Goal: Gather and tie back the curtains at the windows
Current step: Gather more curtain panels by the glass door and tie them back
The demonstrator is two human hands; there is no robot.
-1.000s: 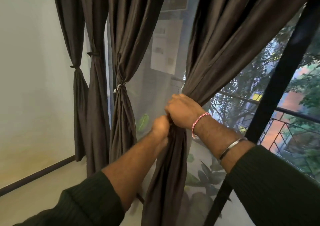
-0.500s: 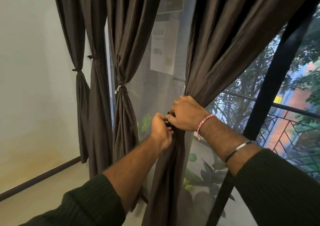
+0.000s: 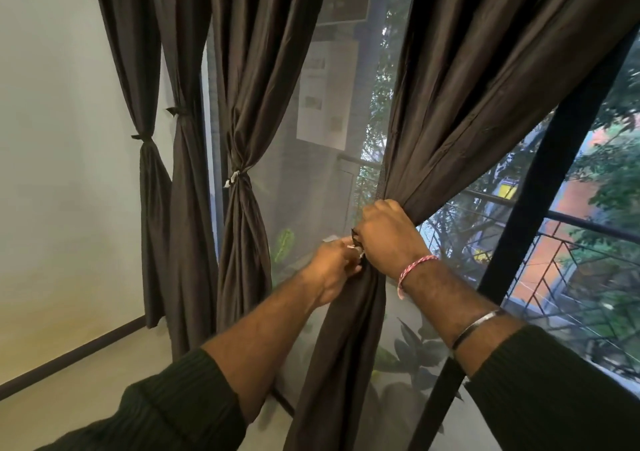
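Printed paper sheets (image 3: 325,94) on the wall behind the sheer mesh screen (image 3: 304,180); text too blurred to read. Right hand (image 3: 389,239) curled round the gathered waist of the dark brown satin curtain (image 3: 460,80) at the black-framed window (image 3: 540,187). Left hand (image 3: 334,265) touches it, fingers pinching a small tie end (image 3: 355,239) at the bunch. Three matching dark curtains (image 3: 242,104) hang tied to the left. Pale wall (image 3: 62,173), dark skirting, beige floor (image 3: 69,391).
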